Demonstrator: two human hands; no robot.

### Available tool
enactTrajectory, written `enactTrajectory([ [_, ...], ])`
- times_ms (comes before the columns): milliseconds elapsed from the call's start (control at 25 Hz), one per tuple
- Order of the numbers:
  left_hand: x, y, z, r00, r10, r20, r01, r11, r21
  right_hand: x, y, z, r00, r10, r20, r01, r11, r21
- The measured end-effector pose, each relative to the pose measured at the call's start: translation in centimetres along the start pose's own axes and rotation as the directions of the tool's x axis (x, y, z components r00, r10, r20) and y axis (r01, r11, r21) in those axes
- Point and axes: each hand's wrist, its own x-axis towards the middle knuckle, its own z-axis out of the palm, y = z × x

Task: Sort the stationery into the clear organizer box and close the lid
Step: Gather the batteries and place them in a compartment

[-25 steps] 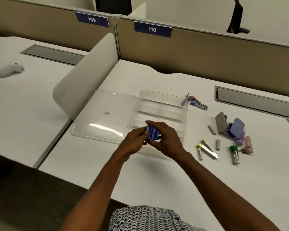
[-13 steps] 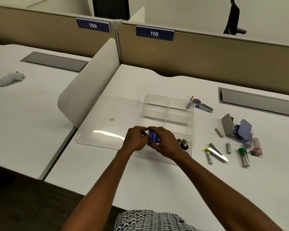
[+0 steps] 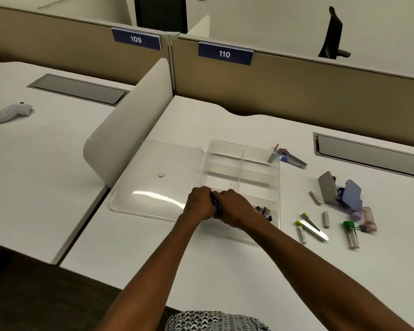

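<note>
Clear organizer box [image 3: 261,161] on white desk [image 3: 225,120]; black binder clips [image 3: 264,211]; green-capped tube [image 3: 350,231].

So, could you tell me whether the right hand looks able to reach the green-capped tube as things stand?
Probably yes: the green-capped tube lies in the open on the desk to the right, but the right hand first has to release the blue item.

Two dark blue signs [image 3: 136,39] stand along the top edge of the tan partition: the one at upper left of the frame reads "109" in white, the one [image 3: 225,54] at upper centre reads "110". Print on the yellow-capped tube [image 3: 301,232] at lower right is too small to read
</note>
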Motion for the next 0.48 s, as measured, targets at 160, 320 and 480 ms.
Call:
enactTrajectory([
  [160, 0.2, -0.1, 0.7, 1.0, -0.005, 0.009, 0.005, 1.0, -0.002, 0.0, -0.1, -0.1, 1.0, 0.007, 0.005, -0.007, 1.0, 0.014],
  [320, 0.3, -0.2, 1.0, 1.0, 0.002, -0.031, -0.003, 1.0, -0.023, -1.1, 0.1, -0.4, 0.998, -0.001, -0.065, 0.009, 0.992, 0.127],
  [480, 0.3, -0.1, 1.5, 0.999, 0.012, -0.038, -0.013, 1.0, -0.022, -2.9, 1.8, -1.2, 0.936, 0.11, -0.335, -0.035, 0.974, 0.223],
])
